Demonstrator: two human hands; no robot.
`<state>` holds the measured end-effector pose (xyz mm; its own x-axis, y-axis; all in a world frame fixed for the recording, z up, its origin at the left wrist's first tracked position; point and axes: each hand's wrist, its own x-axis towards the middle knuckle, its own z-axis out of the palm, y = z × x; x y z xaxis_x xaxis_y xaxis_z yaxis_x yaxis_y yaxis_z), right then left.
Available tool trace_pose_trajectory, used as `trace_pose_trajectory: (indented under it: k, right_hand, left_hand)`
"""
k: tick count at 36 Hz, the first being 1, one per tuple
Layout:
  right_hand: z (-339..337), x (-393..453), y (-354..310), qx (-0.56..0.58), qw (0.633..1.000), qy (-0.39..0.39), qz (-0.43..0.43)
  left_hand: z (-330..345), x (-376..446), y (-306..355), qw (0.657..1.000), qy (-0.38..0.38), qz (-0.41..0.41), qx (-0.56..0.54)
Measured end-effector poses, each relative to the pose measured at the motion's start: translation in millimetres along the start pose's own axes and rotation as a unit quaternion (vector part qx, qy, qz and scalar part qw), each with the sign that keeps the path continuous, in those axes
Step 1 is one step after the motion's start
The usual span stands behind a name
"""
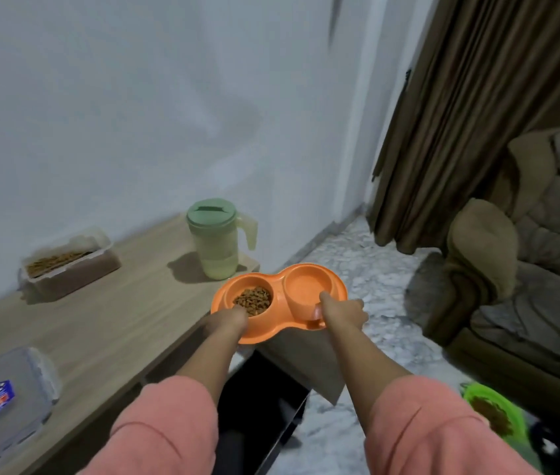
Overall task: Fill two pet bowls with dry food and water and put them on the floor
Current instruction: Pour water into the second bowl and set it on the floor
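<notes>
An orange double pet bowl (277, 279) is held in the air past the right end of the wooden table (107, 323). Its left cup holds brown dry food (253, 298); its right cup (306, 286) looks filled with water. My left hand (229, 320) grips the near left rim. At the near right rim my right hand (343, 313) holds on, thumb over the edge. A green bowl (492, 411) with dry food lies on the floor at the lower right.
On the table stand a green-lidded water jug (218, 240), an open food container (69, 264) and its clear lid (8, 399). A marble floor (374, 286) stretches ahead. A brown sofa (525, 269) and curtain (460, 114) are on the right.
</notes>
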<state>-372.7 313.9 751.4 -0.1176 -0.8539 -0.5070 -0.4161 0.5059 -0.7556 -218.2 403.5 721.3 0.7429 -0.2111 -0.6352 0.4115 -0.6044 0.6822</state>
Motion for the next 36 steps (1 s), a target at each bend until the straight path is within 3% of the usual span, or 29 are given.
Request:
trace_pose_trajectory:
  k: [5, 20, 36]
  right_hand:
    - [-33.3, 31.5, -8.0, 0.031, 0.999, 0.011, -0.008]
    - [-141.4, 158.7, -52.1, -0.019, 0.999, -0.016, -0.042]
    - [-125.1, 226.1, -100.2, -0.003, 0.998, -0.061, -0.028]
  left_hand:
    - [45.2, -19.2, 13.5, 0.999, -0.007, -0.002, -0.048]
    - [202.6, -67.1, 36.6, 0.994, 0.019, -0.001, -0.107]
    - [244.6, -42.9, 90.9, 0.991, 0.054, -0.027, -0.118]
